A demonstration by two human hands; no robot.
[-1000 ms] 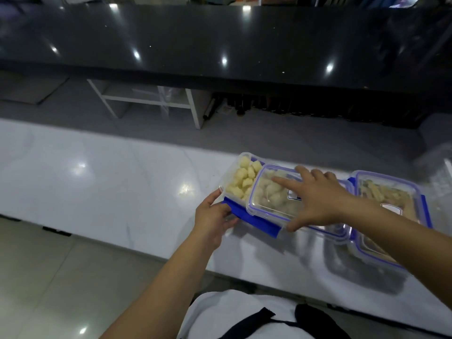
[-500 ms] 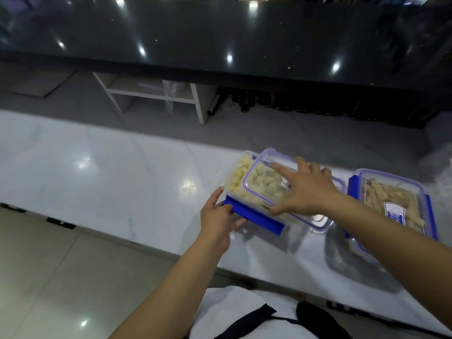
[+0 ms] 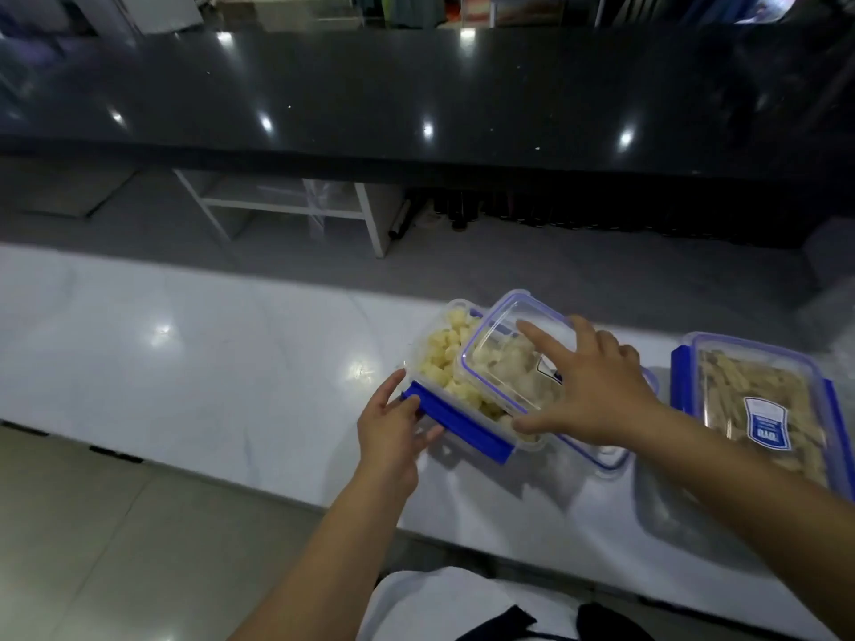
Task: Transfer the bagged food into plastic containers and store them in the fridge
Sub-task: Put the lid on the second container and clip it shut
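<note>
Left hand grips the near-left corner of the open container, thumb along the left wall, fingers curled at the blue clip on its near long side. The container sits on the white counter at roughly 5 o'clock from frame centre, long axis running from 10 to 4 o'clock. It's filled with pale yellow cubes.

Right hand lies flat on the clear lid, fingers spread and nearly straight, index pointing to 10 o'clock, thumb at the lid's near edge. Hand pressing, not curled round anything. The lid has a blue seal line, sits skewed over the container and covers its right part only; the left strip of cubes is uncovered. The lid's far-left corner is raised, and its near-right corner overhangs the container toward 4 o'clock. Can't tell whether that corner touches the counter.

Second container stands at 3 o'clock from the first, lidded, blue clips on the sides, a label on the lid, pale stick-shaped food inside. Just beside the first, apart from the hand.

Black glossy counter runs across at 12 o'clock, a white shelf frame under it. Grey floor strip lies between the two counters, and a white shirt shows at 6 o'clock.
</note>
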